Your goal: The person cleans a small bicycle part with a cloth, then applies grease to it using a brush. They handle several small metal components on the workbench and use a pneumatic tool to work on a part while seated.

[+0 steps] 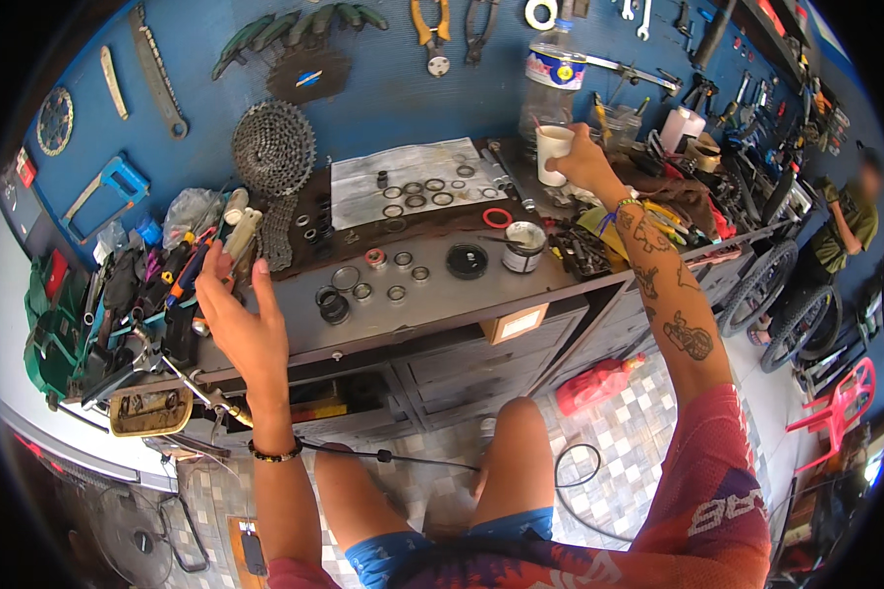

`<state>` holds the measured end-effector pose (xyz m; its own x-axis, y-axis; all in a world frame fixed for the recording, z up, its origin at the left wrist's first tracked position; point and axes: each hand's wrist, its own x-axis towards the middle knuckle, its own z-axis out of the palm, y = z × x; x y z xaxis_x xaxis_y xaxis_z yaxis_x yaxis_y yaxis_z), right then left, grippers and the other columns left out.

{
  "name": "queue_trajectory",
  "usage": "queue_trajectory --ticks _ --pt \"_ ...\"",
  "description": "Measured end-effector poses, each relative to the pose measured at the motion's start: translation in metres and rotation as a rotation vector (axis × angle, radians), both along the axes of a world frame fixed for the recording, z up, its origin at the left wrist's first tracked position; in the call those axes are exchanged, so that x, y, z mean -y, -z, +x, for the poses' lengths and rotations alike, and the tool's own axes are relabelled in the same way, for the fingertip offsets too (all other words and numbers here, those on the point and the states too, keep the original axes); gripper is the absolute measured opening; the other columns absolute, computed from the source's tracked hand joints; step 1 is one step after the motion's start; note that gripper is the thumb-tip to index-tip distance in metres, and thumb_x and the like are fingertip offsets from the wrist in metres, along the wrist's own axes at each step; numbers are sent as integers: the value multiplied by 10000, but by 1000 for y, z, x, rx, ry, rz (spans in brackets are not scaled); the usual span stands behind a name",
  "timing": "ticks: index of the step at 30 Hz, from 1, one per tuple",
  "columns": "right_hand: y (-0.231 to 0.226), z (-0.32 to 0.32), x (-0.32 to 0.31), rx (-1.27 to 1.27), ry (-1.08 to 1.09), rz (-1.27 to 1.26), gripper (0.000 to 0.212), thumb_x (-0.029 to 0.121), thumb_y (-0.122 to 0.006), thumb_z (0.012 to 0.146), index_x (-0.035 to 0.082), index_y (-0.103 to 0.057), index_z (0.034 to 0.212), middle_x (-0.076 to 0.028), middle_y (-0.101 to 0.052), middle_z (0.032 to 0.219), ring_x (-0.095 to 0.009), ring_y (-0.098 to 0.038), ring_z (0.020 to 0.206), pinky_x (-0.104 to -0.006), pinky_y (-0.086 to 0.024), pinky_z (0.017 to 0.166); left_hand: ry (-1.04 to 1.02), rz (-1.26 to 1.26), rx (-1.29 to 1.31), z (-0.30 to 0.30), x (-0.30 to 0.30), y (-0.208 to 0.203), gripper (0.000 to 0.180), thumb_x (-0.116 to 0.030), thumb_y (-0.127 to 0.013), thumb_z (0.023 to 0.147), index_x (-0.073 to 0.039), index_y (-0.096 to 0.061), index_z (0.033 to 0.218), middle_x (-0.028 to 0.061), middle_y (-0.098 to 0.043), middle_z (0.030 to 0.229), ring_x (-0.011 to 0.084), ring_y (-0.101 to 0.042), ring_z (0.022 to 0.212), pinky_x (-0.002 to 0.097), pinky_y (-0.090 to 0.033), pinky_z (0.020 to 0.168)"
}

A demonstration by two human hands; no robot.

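My right hand (pixel 587 165) reaches to the back of the bench and grips a white cup (pixel 550 145) with a thin red stick standing in it. My left hand (pixel 241 319) is raised over the bench's front left, fingers spread and nothing in them. Bearing rings and seals (pixel 396 293) lie in loose rows on the grey bench top. Further back, more rings rest on a white paper sheet (pixel 359 187). An open jar of pale grease (pixel 524 245) stands beside its black lid (pixel 467 260), and a red ring (pixel 497 217) lies behind them.
A large plastic bottle (pixel 550 98) stands behind the cup. Tools crowd the left around a green holder (pixel 54 344); more lie right. A cassette (pixel 273 147) leans on the blue wall. A person (pixel 850 216) stands far right by bicycle wheels. A red container (pixel 599 385) sits on the floor.
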<state>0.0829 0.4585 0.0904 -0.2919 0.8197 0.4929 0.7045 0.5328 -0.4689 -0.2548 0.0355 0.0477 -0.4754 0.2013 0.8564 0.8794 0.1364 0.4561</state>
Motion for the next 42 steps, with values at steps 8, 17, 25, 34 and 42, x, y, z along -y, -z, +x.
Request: queue_trajectory --ticks 8,17,25,34,42 --pt "10 -14 -6 122 66 -62 949 362 -995 709 -73 -449 1352 -347 -754 1193 -488 -753 1175 -482 -606 1012 2 -5 80 -3 6 1 517 -140 -772 1032 -15 -588 1498 171 -696 1292 326 -686 1194 447 -539 1009" --pt "-80 -29 152 -474 -99 614 573 268 -861 963 24 -627 1425 -166 -744 1214 -256 -725 1054 -399 -596 876 104 -4 116 -8 5 2 275 -157 -765 1039 -13 -720 1269 131 -749 1040 245 -702 877 377 -568 809" --pt "-31 -74 312 86 -848 240 174 95 -768 944 60 -739 1113 -127 -731 1039 -386 -745 927 -460 -611 803 318 -103 290 -15 4 8 215 -188 -758 1050 17 -765 1113 97 -764 840 150 -652 692 321 -543 685" --pt "4 -108 257 443 -696 168 325 103 -785 931 48 -725 1245 -169 -713 1157 -393 -721 1102 -507 -580 948 280 -131 287 -19 5 6 227 -188 -746 1040 30 -766 1100 143 -788 850 195 -704 693 358 -571 710" --pt "8 -120 240 446 -741 62 288 145 -821 844 17 -765 1097 -196 -784 978 -417 -757 993 -490 -593 874 287 -152 324 -19 11 7 219 -210 -754 1051 -4 -778 1122 93 -777 862 140 -699 748 321 -564 749"
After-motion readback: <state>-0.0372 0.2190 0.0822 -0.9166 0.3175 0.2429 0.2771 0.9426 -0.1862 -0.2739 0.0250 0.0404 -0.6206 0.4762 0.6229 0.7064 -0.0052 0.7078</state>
